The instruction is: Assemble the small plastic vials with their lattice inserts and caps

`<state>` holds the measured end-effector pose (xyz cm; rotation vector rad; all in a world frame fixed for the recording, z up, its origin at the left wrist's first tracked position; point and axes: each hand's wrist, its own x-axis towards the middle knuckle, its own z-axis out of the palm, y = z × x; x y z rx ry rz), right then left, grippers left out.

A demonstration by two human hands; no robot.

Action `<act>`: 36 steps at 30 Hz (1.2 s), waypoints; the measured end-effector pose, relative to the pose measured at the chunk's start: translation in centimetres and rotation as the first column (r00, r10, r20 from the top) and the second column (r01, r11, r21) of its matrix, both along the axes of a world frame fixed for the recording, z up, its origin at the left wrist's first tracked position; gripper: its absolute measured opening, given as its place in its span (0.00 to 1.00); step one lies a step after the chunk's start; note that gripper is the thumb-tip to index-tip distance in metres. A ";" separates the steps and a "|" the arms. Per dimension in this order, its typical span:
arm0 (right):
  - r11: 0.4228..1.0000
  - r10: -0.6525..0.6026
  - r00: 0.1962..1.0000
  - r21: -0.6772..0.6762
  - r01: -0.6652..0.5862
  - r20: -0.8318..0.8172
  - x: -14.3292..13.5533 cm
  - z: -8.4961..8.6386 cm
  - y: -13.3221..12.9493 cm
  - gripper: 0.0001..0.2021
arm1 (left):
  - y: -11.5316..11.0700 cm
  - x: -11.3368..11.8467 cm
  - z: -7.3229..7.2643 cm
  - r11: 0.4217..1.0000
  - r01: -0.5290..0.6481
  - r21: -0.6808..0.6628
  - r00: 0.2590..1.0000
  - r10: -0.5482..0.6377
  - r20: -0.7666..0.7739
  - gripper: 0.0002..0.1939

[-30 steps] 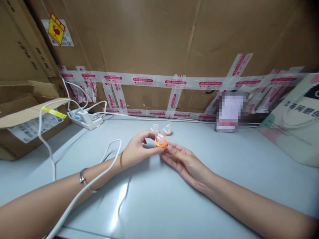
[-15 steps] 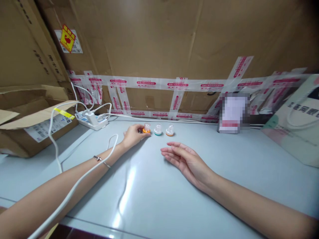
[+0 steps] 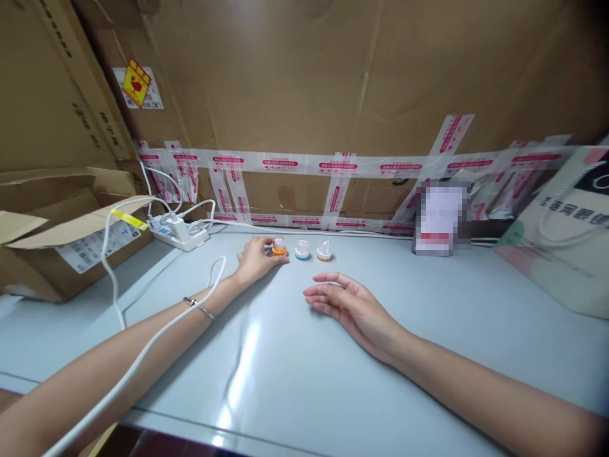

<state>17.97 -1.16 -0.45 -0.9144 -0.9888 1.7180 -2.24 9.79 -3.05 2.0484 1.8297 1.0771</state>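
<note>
Three small pieces with clear domed tops stand in a row on the pale table [image 3: 280, 381]. My left hand [image 3: 257, 260] curls around the leftmost, a clear-domed piece with an orange base [image 3: 279, 247], thumb in front and fingers behind. Beside it is the clear-domed piece with a teal base [image 3: 302, 250]. The third, a clear-domed piece with a white and orange base [image 3: 324, 251], has a more pointed top. My right hand [image 3: 352, 311] hovers low over the table in front of the row. Its fingers are stretched out and hold nothing.
A white cable [image 3: 143, 355] crosses over my left forearm. A power strip [image 3: 183, 236] with plugs and an open cardboard box [image 3: 71, 254] lie at left. Behind stands a large taped carton [image 3: 285, 82]. A blurred-out phone-like object [image 3: 440, 222] and a paper bag [image 3: 561, 260] are at right.
The view has shifted slightly. My left hand stays at the orange-based piece, and my right hand has moved slightly left with its fingers a little more bent. The row of pieces looks nearly unchanged.
</note>
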 end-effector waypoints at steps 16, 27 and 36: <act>0.837 -0.456 0.825 0.475 0.270 0.333 4.2 -0.7 4.4 0.04 | -6.9 3.3 2.9 0.789 0.533 0.305 0.786 -0.329 -0.523 0.15; 0.854 -0.406 0.819 0.488 0.182 0.405 4.4 -2.0 5.4 0.07 | -3.2 4.6 3.2 0.913 0.322 0.251 0.813 -0.131 -0.567 0.26; 0.833 -0.416 0.807 0.532 0.152 0.420 4.3 -2.0 5.2 0.06 | -3.0 6.6 3.5 0.942 0.309 0.135 0.775 -0.167 -0.610 0.12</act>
